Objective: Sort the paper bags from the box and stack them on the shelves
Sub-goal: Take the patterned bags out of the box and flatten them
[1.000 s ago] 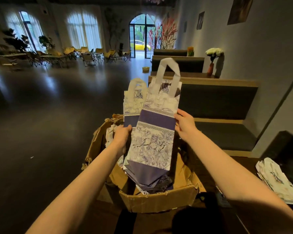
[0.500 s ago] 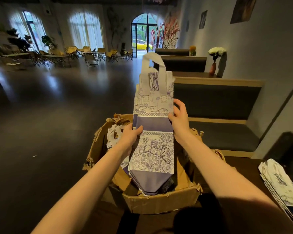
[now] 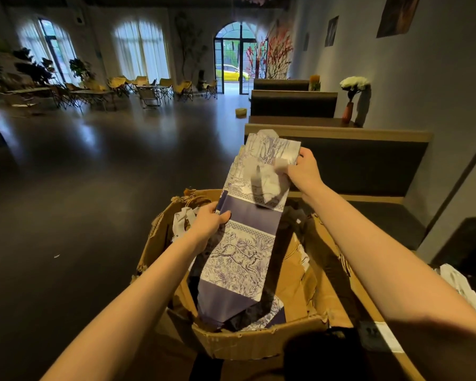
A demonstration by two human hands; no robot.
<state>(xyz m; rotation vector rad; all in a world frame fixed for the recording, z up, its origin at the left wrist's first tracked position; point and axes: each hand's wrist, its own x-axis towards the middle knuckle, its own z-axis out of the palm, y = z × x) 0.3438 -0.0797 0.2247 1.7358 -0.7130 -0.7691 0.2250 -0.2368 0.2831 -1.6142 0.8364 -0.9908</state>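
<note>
Flat patterned paper bags tilted over torn cardboard box, left hand gripping mid-edge, right hand pinching folded handles

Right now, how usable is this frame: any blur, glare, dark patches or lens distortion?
Head view: the handle under the right hand is motion-blurred; the paper bags in the left hand stay sharp. Windows blow out and glare on the floor; the box is dim. Wide-angle bending curves the edges.
</note>
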